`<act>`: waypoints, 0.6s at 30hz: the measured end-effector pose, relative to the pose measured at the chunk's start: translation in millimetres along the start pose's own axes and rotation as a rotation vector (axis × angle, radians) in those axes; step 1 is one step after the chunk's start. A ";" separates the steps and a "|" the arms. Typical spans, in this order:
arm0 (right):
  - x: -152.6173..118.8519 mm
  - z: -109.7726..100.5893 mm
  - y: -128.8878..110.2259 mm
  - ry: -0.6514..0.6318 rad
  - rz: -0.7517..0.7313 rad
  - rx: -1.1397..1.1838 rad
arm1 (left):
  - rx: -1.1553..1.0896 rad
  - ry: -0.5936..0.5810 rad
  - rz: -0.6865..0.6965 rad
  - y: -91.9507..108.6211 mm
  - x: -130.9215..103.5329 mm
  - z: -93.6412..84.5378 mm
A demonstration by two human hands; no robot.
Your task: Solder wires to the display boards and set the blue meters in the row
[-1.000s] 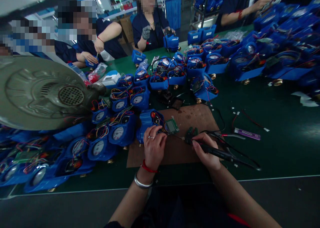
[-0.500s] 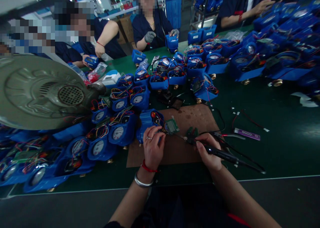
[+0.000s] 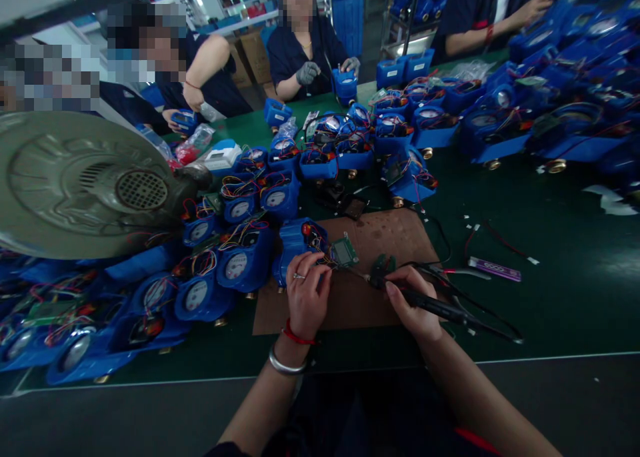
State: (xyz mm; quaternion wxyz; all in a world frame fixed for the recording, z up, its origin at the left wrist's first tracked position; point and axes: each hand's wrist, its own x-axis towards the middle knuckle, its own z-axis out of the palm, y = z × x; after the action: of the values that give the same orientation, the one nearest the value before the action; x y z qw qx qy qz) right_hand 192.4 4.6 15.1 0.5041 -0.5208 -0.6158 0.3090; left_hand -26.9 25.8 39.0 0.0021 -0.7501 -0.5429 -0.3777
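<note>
My right hand (image 3: 415,303) is closed round a black soldering iron (image 3: 440,307), whose thin tip points left to the near edge of a small green circuit board (image 3: 344,251). My left hand (image 3: 309,290), with a ring, has its fingers pinched on thin wires (image 3: 326,260) beside the board; the fingertips partly hide them. Those wires lead toward a blue meter housing (image 3: 293,240) just behind my left hand. A brown cardboard sheet (image 3: 345,310) lies under the board. A small dark green piece (image 3: 384,265) sits near the iron's front end.
Rows of blue meters (image 3: 235,267) fill the left and far side. A large grey-green fan (image 3: 85,183) stands at the left. Pliers (image 3: 470,272) and a purple strip (image 3: 495,269) lie at the right. Several people work across the green table (image 3: 565,310).
My right hand and the iron have shifted slightly left, and the iron's rear end has moved a little. My left hand has barely moved.
</note>
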 end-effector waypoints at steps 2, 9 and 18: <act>1.0 0.1 -0.9 0.000 -0.004 -0.006 | -0.001 -0.002 -0.001 0.1 -0.1 0.0; -1.6 0.0 0.9 0.016 -0.005 0.015 | -0.008 0.001 0.000 -1.1 -0.5 -0.5; -5.2 6.2 4.1 0.148 0.036 0.146 | -0.013 -0.026 0.046 8.5 -29.7 -11.5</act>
State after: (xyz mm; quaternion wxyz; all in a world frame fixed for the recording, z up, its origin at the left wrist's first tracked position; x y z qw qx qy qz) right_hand 187.7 1.6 7.9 0.5789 -0.5151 -0.5434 0.3228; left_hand -30.2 -6.6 33.7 -0.0011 -0.7673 -0.5229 -0.3711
